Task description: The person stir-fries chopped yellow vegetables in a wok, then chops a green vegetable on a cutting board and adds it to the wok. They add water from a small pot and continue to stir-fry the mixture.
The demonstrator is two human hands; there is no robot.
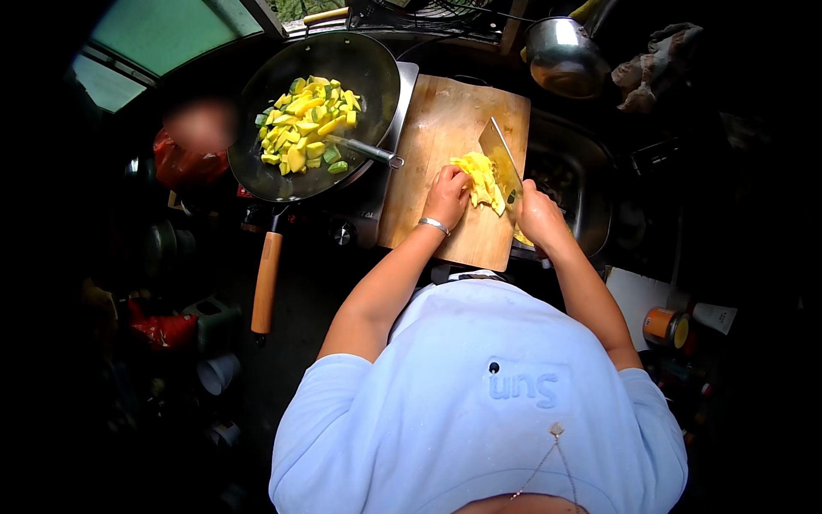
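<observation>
My left hand (447, 196), with a silver bangle at the wrist, steadies a pile of yellow slices (475, 177), its curled fingertips at the pile's left side. The slices lie on a wooden cutting board (427, 128); they look like squash or a similar food. In my right hand (539, 215) is the handle of a cleaver (501, 157). Its broad blade stands tilted just right of the pile, with a dark green bit stuck to its face. My fingers hide most of the cleaver's handle.
Left of the board, a wok (379, 70) holds chopped yellow and green squash (302, 128) and a metal-handled utensil (372, 152). It sits on a cooktop (359, 221), its wooden handle (266, 283) jutting toward me. Right are a sink (594, 193) and a steel pot (565, 58).
</observation>
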